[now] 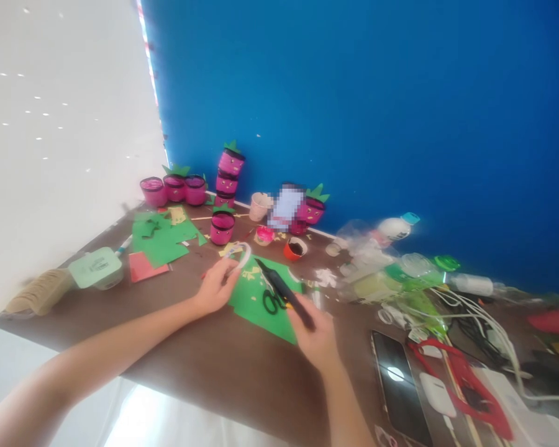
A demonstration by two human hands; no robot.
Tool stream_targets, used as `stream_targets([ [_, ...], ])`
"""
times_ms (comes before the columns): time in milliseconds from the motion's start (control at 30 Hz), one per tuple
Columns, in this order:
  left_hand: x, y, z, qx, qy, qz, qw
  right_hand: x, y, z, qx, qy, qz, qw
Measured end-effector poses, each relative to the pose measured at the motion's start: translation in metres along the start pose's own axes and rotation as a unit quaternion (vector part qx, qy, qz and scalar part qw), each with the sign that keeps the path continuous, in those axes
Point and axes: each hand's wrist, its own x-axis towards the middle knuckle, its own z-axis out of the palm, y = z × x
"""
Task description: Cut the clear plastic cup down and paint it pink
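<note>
My left hand [218,285] is closed on a thin white ring [246,253], held upright over the near-left side of a green sheet [256,304]. A long black utility knife [286,292], with a pointed tip and a touch of yellow, is gripped in my right hand [317,332]. Its tip points away from me and left, toward the ring but apart from it. Under the knife, black-handled scissors [271,302] lie on the sheet, partly hidden. Small yellowish scraps [251,273] are scattered there. Just beyond stands a pink cup [222,230] with a black rim and green leaves.
More pink cups [195,191] stand along the blue wall, some stacked. An orange-red cup [295,249] holds something dark. At left are a cut green sheet [163,239] and a pale green box [95,267]. Plastic bottles [419,267], cables and a phone [398,385] crowd the right.
</note>
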Motion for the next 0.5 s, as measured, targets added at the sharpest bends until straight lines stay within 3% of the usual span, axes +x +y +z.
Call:
stream_targets([
  [500, -0.0018, 0.0019, 0.0009, 0.004, -0.008, 0.041, 0.999, 0.0003, -0.0004, 0.003, 0.023, -0.046, -0.025, 0.998],
])
